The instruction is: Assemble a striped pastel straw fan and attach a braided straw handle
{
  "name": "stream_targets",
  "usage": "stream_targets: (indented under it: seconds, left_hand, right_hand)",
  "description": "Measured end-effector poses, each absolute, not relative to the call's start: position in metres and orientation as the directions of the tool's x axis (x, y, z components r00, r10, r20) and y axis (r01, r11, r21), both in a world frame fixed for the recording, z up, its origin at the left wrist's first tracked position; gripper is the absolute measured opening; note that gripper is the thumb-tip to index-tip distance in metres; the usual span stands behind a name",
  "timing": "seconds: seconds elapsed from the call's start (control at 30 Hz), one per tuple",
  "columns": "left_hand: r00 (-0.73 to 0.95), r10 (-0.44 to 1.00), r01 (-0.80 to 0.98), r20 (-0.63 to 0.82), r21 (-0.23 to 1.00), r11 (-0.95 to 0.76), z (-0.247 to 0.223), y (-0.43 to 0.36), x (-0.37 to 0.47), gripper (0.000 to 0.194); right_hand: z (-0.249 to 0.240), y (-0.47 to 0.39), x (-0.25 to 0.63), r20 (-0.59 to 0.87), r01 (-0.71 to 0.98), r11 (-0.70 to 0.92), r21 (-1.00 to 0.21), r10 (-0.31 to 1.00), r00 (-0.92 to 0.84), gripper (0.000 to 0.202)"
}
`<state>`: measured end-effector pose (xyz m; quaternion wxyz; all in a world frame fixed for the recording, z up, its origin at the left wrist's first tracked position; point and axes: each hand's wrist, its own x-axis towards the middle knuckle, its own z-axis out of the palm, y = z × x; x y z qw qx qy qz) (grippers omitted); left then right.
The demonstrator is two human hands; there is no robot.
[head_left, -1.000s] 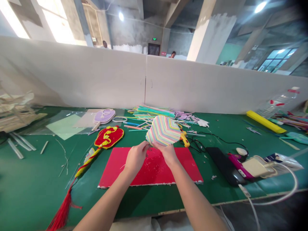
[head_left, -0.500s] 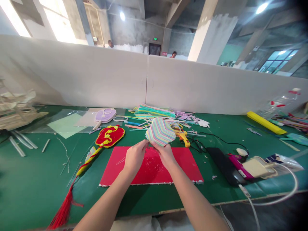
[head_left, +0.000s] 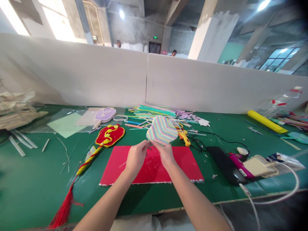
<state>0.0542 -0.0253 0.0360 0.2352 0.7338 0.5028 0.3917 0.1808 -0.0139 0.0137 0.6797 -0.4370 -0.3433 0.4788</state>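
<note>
A striped pastel panel with a rounded, lobed outline (head_left: pixel 162 131) is held up above the red board (head_left: pixel 183 171). My right hand (head_left: pixel 166 154) grips its lower edge, thumb on the striped face and fingers mostly hidden behind. Close beside it, my left hand (head_left: pixel 136 157) is closed in a pinch just under the panel's lower left corner. What those fingertips pinch is too small to make out. Thin pale strands (head_left: pixel 122 164) show at the left hand's outer side, over the board.
Left of the board lies a red-and-yellow fan (head_left: pixel 110 136) with a red tassel (head_left: pixel 63 207). Behind are a lilac fan (head_left: pixel 105 114), pastel strips (head_left: pixel 154 110) and a yellow glue gun (head_left: pixel 184 138). A black phone (head_left: pixel 225 165) and a power strip (head_left: pixel 240 165) with cables lie right.
The striped panel has shifted slightly right and tilted a little. My left fingertips have dropped slightly below its edge, and the pale strands have moved a bit. My right hand keeps its grip.
</note>
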Motion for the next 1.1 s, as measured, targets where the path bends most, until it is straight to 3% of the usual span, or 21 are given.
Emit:
stream_targets:
  seconds: [0.2,0.53,0.7,0.87,1.1]
  left_hand:
    - [0.177,0.937,0.492,0.3,0.798,-0.348,0.036,-0.026,0.056,0.024]
    - [0.159,0.977,0.333,0.145,0.923,-0.191,0.039,-0.027,0.06,0.021]
    - [0.162,0.987,0.209,-0.006,0.977,-0.028,0.029,-0.019,0.059,0.022]
    - [0.273,0.935,0.027,-0.228,0.973,0.23,0.031,-0.015,0.058,0.021]
    - [0.351,0.889,-0.016,-0.295,0.947,0.321,0.029,-0.014,0.061,0.029]
  right_hand:
    - [0.013,-0.012,0.181,0.039,-0.376,0.153,-0.914,0.955,0.295,0.031]
    - [0.019,-0.015,0.179,0.043,-0.282,0.148,-0.948,0.937,0.347,0.035]
    - [0.015,-0.014,0.178,0.095,-0.194,0.171,-0.966,0.931,0.352,0.035]
    - [0.01,-0.01,0.184,0.064,-0.21,0.12,-0.97,0.965,0.255,0.037]
    - [0.015,-0.006,0.196,0.029,-0.254,0.085,-0.964,0.976,0.217,0.04]
